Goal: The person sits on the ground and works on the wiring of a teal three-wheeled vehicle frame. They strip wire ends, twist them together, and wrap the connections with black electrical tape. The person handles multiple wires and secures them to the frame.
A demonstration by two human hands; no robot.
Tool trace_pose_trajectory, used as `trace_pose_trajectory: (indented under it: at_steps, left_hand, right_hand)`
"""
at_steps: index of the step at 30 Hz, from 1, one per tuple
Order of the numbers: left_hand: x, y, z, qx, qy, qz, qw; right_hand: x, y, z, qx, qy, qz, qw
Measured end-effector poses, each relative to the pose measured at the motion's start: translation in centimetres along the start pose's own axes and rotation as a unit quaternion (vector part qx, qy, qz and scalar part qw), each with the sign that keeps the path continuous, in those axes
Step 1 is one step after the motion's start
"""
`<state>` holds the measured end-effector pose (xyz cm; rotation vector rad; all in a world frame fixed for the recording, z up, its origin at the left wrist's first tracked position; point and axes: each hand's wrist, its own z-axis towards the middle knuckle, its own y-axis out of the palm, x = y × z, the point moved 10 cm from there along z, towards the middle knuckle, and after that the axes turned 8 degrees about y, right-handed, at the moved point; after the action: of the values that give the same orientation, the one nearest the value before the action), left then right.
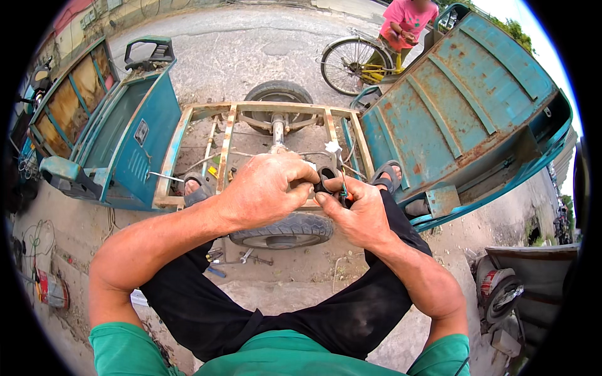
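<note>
Above the vehicle frame, my left hand (266, 188) is closed, its thumb and fingers pinched at a black ring-shaped piece (325, 178), perhaps a roll of tape. My right hand (359, 216) is closed just to the right, gripping thin wires (343, 178) and touching the same black piece. A white connector-like piece (332, 147) shows above the wires. Something orange (348, 197) peeks out between the right fingers; its kind is hidden. Both hands nearly meet, and the fingertips partly cover what they hold.
A rusty metal frame (232, 150) with wheels (282, 233) lies beneath my hands. Teal body parts stand left (141, 144) and right (439, 106). My sandalled feet rest by the frame. Wrenches (246, 255) lie on the ground. A person in pink (409, 22) stands beside a bicycle (354, 62).
</note>
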<state>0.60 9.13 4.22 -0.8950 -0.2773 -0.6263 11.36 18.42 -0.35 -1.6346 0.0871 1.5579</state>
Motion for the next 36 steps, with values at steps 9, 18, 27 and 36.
trace_pose_trajectory:
  at_steps: [9,18,27,36]
  left_hand:
    - [-0.3,0.6,-0.4,-0.021,-0.092,-0.051,0.994]
    - [-2.2,2.0,-1.0,-0.069,-0.209,-0.175,0.96]
    - [-2.1,1.0,-1.6,-0.037,-0.187,-0.22,0.957]
    - [0.8,0.7,-0.6,-0.032,-0.05,0.054,0.997]
  right_hand:
    - [-0.8,0.3,-0.2,-0.022,-0.077,-0.013,0.997]
    - [-2.2,0.5,-0.7,-0.058,-0.112,0.018,0.992]
    - [-2.4,0.6,-0.5,-0.041,-0.114,-0.006,0.993]
    - [-3.1,1.2,-1.5,0.007,-0.181,-0.088,0.98]
